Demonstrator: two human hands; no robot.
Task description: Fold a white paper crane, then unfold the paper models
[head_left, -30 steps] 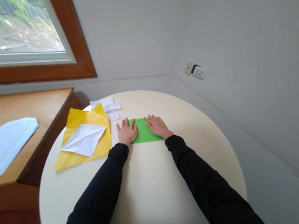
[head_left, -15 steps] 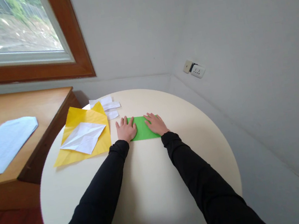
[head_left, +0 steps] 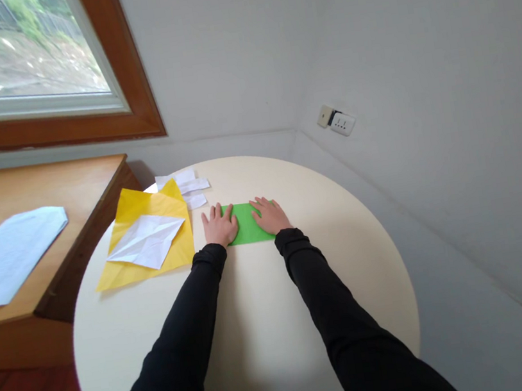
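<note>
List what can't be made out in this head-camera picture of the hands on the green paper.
- Green paper: both ends lie under the left hand and right hand, so its full outline is hidden.
- Blue sheet on the wooden desk: cut off by the left edge; its print is too small to read.
- White strips: partly covered by the yellow paper.

Green paper [head_left: 247,223], yellow sheet [head_left: 150,237] under a white sheet [head_left: 145,241], cream table [head_left: 267,311], black sleeves [head_left: 184,342]
</note>
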